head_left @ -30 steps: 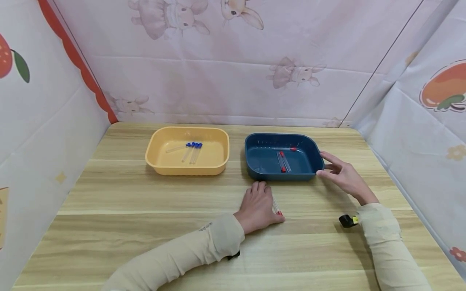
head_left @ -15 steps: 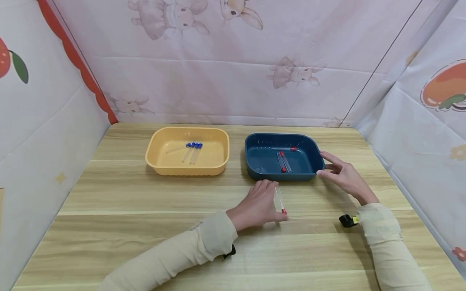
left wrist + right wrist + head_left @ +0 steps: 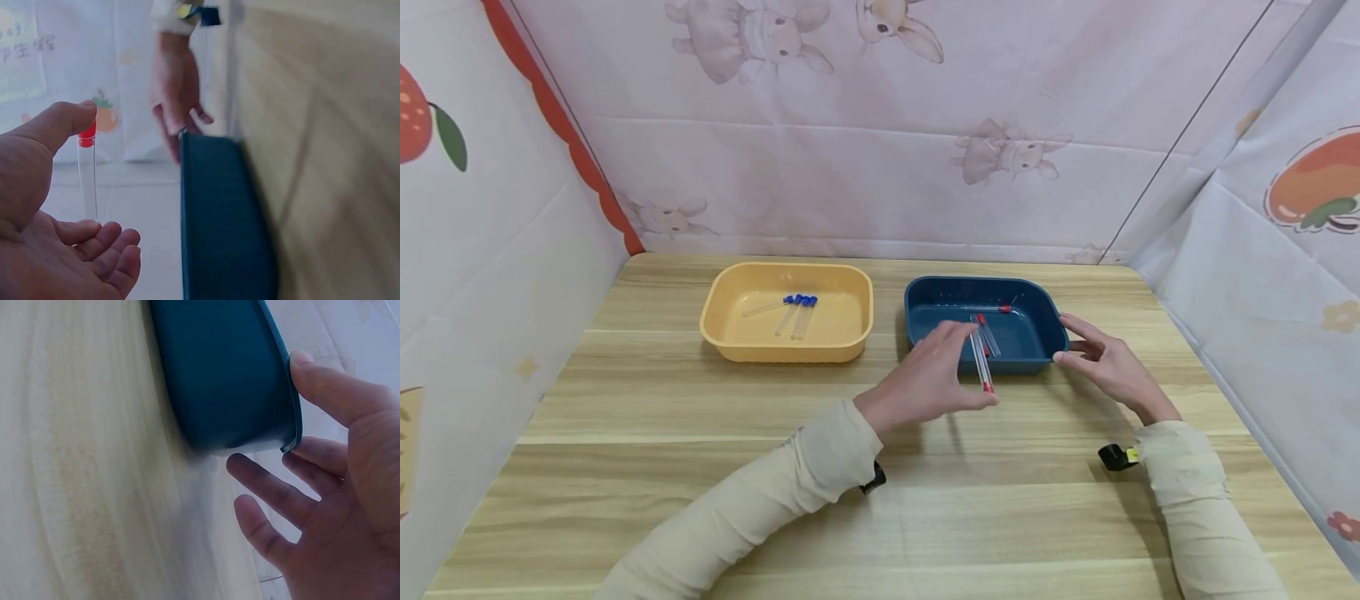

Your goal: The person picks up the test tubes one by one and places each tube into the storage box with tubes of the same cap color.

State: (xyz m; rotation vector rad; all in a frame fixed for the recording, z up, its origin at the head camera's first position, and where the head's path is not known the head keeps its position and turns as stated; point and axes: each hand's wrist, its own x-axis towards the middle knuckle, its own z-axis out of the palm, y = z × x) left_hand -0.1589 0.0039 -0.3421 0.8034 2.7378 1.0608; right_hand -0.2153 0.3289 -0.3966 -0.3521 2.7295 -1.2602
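My left hand (image 3: 921,379) pinches a clear test tube (image 3: 982,362) lengthwise, thumb at its red cap and a finger at the other end. In the left wrist view, the red cap (image 3: 87,134) sits under the thumb tip. The hand is raised at the front side of a dark blue tray (image 3: 940,364), partly covering it. Several red-capped tubes (image 3: 991,337) lie inside that tray. My right hand (image 3: 1108,362) holds the tray's right end, with thumb and fingers on the rim; the right wrist view shows the thumb (image 3: 331,387) against the rim.
A yellow tray (image 3: 790,352) holding several blue-capped tubes (image 3: 805,312) stands to the left of the blue one. Both are on a wooden table (image 3: 662,458). Printed cloth walls (image 3: 850,183) rise behind and along both sides.
My left hand has lifted the red-capped test tube off the table and carried it forward to the blue tray's front rim. The right hand stays at the tray.
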